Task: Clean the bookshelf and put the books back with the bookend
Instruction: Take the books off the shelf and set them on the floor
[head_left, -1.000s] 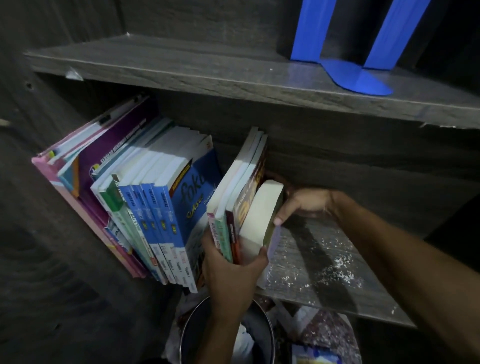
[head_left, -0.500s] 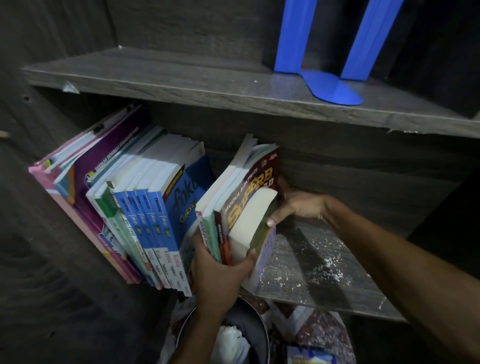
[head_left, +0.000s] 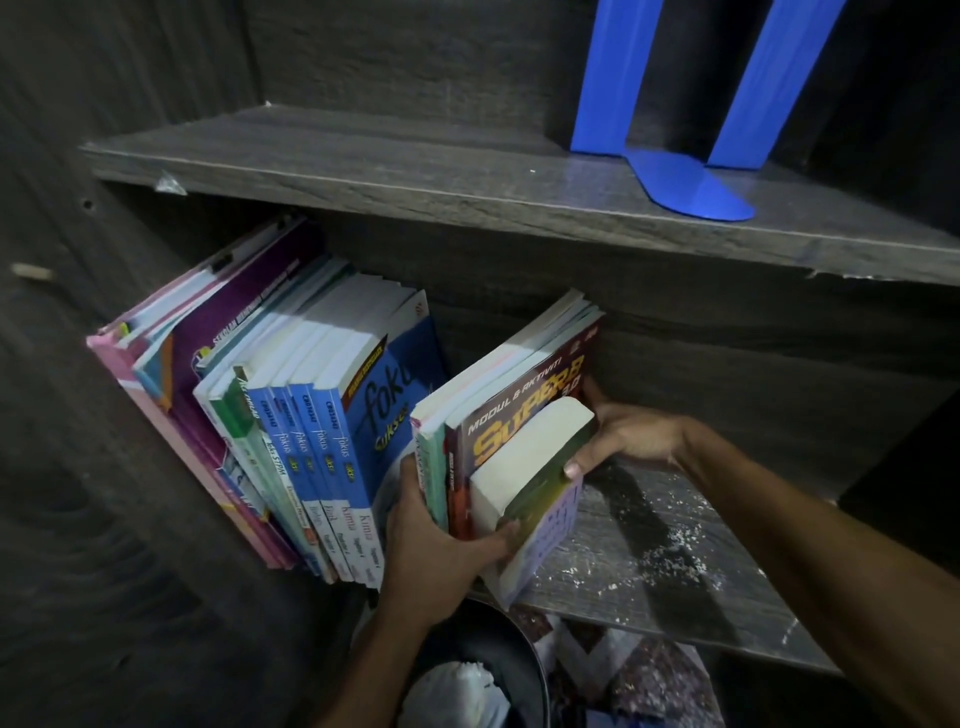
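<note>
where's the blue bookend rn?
The blue metal bookend stands on the upper dark wood-grain shelf, top right of the head view, above and right of the colourful paperback books on the lower shelf.

I see a bright blue bookend (head_left: 691, 171) at upper right, dark grey wood-grain shelves (head_left: 415, 171), blue-spined books (head_left: 322, 457), and a pink folder (head_left: 171, 426) at left.
</note>
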